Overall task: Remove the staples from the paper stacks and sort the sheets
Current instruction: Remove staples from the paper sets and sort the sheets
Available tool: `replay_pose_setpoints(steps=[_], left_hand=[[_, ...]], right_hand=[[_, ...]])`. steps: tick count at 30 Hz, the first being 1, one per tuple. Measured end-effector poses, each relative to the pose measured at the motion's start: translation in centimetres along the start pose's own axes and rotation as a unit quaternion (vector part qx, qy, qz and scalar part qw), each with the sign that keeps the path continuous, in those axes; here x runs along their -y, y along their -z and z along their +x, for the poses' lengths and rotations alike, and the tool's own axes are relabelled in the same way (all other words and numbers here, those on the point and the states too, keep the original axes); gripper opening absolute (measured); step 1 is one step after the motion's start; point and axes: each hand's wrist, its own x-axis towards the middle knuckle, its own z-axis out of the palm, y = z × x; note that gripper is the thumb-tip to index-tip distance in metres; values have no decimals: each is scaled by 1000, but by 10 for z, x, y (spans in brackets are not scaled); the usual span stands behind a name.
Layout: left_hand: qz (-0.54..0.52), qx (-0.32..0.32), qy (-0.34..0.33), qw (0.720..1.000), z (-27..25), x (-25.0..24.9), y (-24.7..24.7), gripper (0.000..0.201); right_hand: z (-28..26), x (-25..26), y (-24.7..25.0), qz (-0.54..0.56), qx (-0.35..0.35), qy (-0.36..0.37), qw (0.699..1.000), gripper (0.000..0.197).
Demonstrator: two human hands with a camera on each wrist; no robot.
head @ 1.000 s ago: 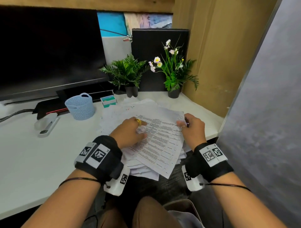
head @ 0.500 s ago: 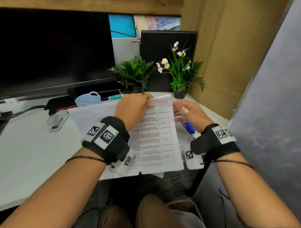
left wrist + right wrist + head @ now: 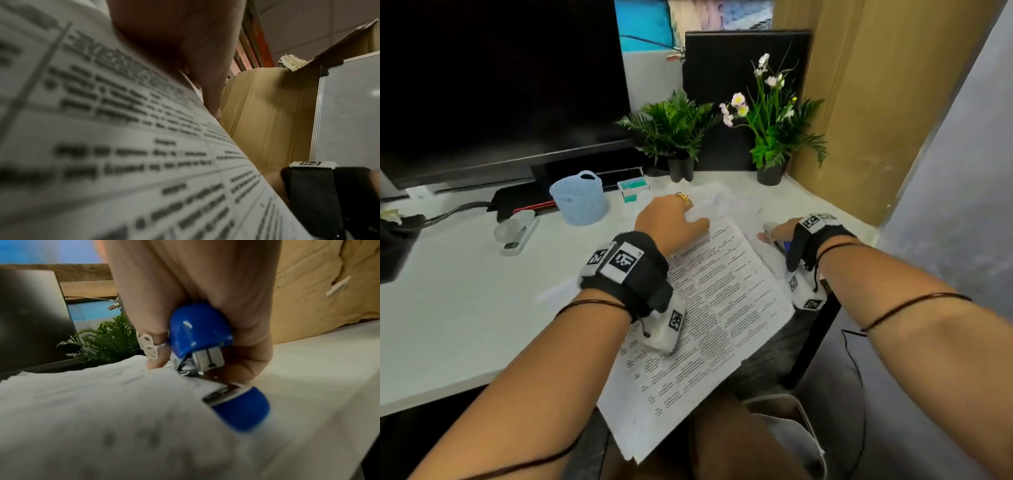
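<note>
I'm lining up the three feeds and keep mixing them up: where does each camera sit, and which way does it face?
Head: worn on the head, facing down at the desk; both forearms, left hand, right hand.
Left wrist: under the palm, skimming the printed sheet.
Right wrist: facing its grip on the blue staple remover.
Shared: that sheet, and the fern.

Beyond the left grip on the worktop [image 3: 465, 301] stand a blue basket [image 3: 578, 200], a fern pot [image 3: 674, 137] and a flower pot [image 3: 770, 137]; a clear stapler [image 3: 515, 233] lies left.
</note>
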Motion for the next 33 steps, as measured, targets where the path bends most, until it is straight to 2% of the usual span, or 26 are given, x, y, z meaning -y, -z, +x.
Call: replay_pose_setpoints(steps=[2,4,7,10,13,15,17,19,20,22,23,25,27,29,31,32,33], left_hand=[[0,-9,2,1000,-3,1,-4,41],[-16,-17,0,1000,-5,2,-6,43],[-46,-12,-2,999,-5,3,-4,41],[-56,-9,-2,998,-4,5,-3,34],[-41,-11,1,999,-4,11,-4,36],[-52,-1,5,999,-5,15,-6,37],[-72,3,6,997,-5,16,-6,37],[-110,-9,15,994,-7,19,-7,34],[-130,-22,18,991,-8,19,-6,32],[-152,-46,22,987,-8,16,-4,28],[-156,-52,23,986,-9,15,-5,29],[-160,-70,19,984,-9,9,-4,33],[-155,-75,17,985,-9,5,-3,35],[-145,-73,6,987,-10,4,-3,32],[-146,-69,-19,987,-13,4,-2,24],[-151,-66,-29,986,-15,5,-1,23],[-154,-65,-37,985,-18,5,1,22]], right_hand=[[-1,-5,-4,25,26,13,999,72],[-1,-8,-4,32,21,8,999,80],[-3,-7,3,21,17,6,1000,65],[-6,-5,9,51,-12,16,998,59],[-1,-2,8,63,-71,-14,995,66],[7,-1,12,158,-132,-47,977,69],[11,4,21,278,-192,-35,940,65],[7,14,31,395,-199,3,897,50],[5,20,35,461,-189,22,867,36],[-9,34,42,588,-123,54,798,7],[-14,39,38,639,-89,58,762,5],[-23,51,34,688,-65,72,719,13],[-27,61,28,732,-81,81,672,7],[-27,63,21,774,-86,78,622,35],[-32,63,17,813,-89,88,569,44],[-34,62,16,825,-89,96,550,43],[-37,62,15,824,-96,105,549,43]])
